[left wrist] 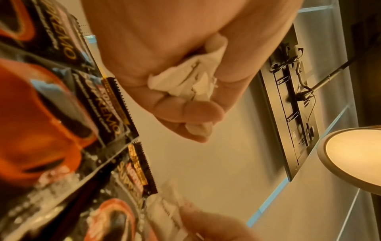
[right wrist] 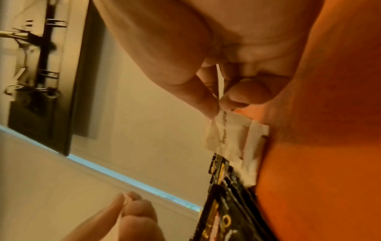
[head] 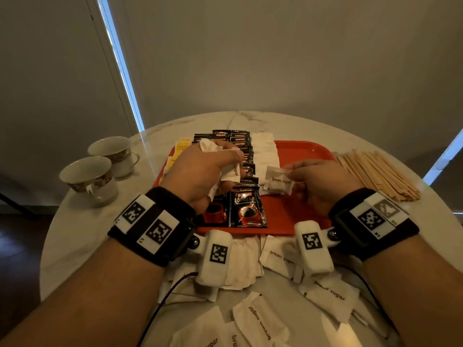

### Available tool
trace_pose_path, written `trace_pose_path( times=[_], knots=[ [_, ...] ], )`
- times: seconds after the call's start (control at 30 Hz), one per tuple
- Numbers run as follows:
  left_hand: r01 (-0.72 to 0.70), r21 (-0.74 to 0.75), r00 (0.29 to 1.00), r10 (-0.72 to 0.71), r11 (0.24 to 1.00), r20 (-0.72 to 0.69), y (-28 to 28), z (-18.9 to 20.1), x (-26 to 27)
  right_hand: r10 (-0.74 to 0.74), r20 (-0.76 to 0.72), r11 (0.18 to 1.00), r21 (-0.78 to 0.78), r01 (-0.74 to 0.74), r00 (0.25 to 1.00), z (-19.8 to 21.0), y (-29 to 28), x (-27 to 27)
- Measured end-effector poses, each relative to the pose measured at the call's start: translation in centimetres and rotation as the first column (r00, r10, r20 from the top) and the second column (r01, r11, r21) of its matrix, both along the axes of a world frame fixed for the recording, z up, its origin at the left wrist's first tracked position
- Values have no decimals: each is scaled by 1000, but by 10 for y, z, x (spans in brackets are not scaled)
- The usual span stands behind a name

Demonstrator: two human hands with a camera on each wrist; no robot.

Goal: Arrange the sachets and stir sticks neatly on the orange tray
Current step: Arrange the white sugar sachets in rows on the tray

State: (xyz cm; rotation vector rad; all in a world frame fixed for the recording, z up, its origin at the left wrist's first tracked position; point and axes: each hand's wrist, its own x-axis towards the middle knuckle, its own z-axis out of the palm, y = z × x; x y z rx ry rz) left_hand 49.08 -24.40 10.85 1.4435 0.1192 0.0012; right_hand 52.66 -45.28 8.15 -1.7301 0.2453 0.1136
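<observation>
- On the round white marble-patterned table (head: 325, 126), the flat orange-red plastic tray (head: 303, 151) with rounded corners lies in the middle, its right half bare.
- Beside the tray's right edge, on the table, lies a loose heap of thin pale wooden stir sticks (head: 380, 174), fanned out and all pointing roughly the same way.
- Down the tray's left-centre runs an overlapping row of glossy black coffee sachets (head: 246, 206) with red cups and gold lettering printed on them; the nearest two lie side by side at the tray's near edge.
- Just right of that row sits an overlapping column of plain white paper sachets (head: 266, 154), and small yellow sachets (head: 181, 146) lie along the tray's far left edge.
- Off the tray, near the person, white paper sachets printed "brown sugar" (head: 330, 295) are scattered at odd angles on the table.
- Two white china teacups (head: 100, 176) with patterned rims stand together on the table, left of the tray.
- The left hand (head: 200, 171), over the black row, is clenched round a crumpled bunch of white sugar sachets (left wrist: 185, 81).
- The right hand (head: 318, 181) hovers over the tray, thumb and fingertips pinching the edge of one white "brown sugar" sachet (head: 278, 181) held near the white column.
</observation>
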Motion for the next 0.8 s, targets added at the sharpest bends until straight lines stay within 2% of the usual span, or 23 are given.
trace_pose_path(
  times=[0.1,0.27,0.63,0.8],
  knots=[
    [-1,-12,1000,1,1000,-5,3,2,0,26,-83,995,-97,-35,996,-1,1,0],
    [2,-19,1000,-2,1000,1,5,2,1,71,-79,981,-173,-83,994,-3,3,-1],
    [-11,-49,1000,10,999,-17,7,2,0,15,139,993,-120,2,990,-2,10,-5],
    [-4,-90,1000,1,996,-31,6,2,0,61,80,996,-75,-56,995,-4,15,-5]
  ],
)
